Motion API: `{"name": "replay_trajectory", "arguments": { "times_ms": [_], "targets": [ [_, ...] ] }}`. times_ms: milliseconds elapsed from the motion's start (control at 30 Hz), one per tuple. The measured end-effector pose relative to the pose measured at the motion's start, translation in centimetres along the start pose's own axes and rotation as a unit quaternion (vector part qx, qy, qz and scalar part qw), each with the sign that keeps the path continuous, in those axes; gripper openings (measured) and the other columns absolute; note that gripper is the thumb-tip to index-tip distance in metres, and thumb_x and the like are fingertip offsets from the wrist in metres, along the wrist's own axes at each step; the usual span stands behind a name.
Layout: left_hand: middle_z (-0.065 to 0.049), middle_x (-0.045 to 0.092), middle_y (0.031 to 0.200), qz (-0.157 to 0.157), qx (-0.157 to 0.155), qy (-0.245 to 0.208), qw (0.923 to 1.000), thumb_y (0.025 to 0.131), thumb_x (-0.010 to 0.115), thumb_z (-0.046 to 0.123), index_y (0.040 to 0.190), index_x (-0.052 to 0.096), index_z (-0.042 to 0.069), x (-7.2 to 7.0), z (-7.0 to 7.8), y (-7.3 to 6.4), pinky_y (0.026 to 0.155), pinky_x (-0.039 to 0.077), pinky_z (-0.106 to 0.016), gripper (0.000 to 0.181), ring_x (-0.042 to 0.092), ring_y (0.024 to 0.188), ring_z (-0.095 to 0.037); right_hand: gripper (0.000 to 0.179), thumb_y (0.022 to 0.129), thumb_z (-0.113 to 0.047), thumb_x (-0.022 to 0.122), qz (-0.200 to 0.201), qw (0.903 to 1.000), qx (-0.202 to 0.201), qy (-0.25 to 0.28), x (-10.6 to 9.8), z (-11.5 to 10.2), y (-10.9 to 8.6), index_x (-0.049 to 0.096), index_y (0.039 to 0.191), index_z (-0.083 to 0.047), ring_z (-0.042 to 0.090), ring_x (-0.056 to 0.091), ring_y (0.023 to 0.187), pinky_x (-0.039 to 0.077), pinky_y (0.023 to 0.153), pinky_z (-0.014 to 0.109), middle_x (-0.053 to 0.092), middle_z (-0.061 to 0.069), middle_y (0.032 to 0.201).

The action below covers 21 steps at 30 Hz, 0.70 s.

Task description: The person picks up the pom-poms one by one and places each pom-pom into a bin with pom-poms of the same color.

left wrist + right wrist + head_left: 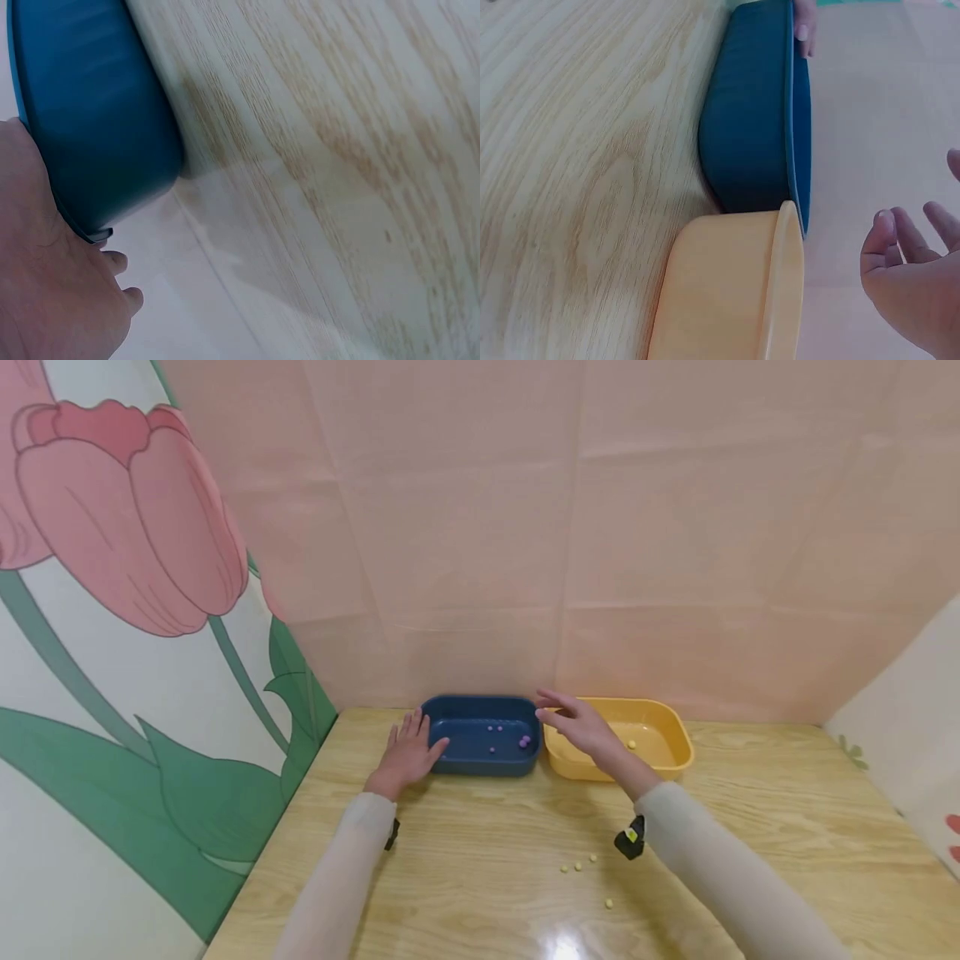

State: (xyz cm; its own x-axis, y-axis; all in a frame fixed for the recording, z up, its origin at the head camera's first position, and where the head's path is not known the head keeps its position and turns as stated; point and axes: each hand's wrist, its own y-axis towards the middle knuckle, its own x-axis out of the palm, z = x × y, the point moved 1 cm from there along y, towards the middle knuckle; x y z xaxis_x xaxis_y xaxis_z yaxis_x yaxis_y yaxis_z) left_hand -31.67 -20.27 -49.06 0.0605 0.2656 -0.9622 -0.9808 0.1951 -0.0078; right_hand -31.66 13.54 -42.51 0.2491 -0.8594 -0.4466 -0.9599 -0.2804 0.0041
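My left hand [407, 753] rests on the left end of a blue rectangular container [480, 768], fingers spread along its rim and thumb toward the inside. Several small purple balls [525, 742] lie in that container. My right hand [581, 727] hovers above the near-left part of a yellow container [581, 772], fingers loosely bent toward the blue one. Between its fingers [909, 234] I see nothing held. A small yellow ball [632, 744] lies in the yellow container; my forearm and hand cover part of its inside.
Several small yellow balls [577, 867] lie on the wooden table [465, 877] in front of the containers. The two containers stand side by side, almost touching, against a pink cloth backdrop [465, 610]. A tulip-patterned panel [150, 693] borders the table on the left.
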Motion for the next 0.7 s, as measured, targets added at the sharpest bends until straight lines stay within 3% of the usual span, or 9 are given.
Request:
{"name": "replay_trajectory", "arguments": {
  "times_ms": [467,700],
  "targets": [
    [-0.016,-0.001,0.17,-0.003,-0.003,0.006,1.0,0.107,0.023,0.06,0.162,0.013,0.003,-0.3,0.2,-0.2,0.124,0.004,-0.056,0.08,0.002,0.157,-0.036,0.064,0.099,-0.047,0.063,0.047,0.9959,-0.054,-0.055,-2.6,1.3,-3.4,0.048,0.151,-0.012,0.038,0.043,0.141,0.04,0.112,0.055,0.048,0.014,0.153],
    [-0.016,0.0,0.17,0.0,-0.004,0.005,1.0,0.107,0.024,0.059,0.162,0.013,0.002,-0.2,0.3,-0.2,0.124,0.005,-0.056,0.08,0.003,0.157,-0.036,0.067,0.103,-0.041,0.059,0.054,0.9894,-0.085,-0.105,-4.0,2.0,-5.3,0.038,0.156,-0.007,0.045,0.039,0.142,0.033,0.114,0.06,0.04,0.02,0.158]
  ]
}}
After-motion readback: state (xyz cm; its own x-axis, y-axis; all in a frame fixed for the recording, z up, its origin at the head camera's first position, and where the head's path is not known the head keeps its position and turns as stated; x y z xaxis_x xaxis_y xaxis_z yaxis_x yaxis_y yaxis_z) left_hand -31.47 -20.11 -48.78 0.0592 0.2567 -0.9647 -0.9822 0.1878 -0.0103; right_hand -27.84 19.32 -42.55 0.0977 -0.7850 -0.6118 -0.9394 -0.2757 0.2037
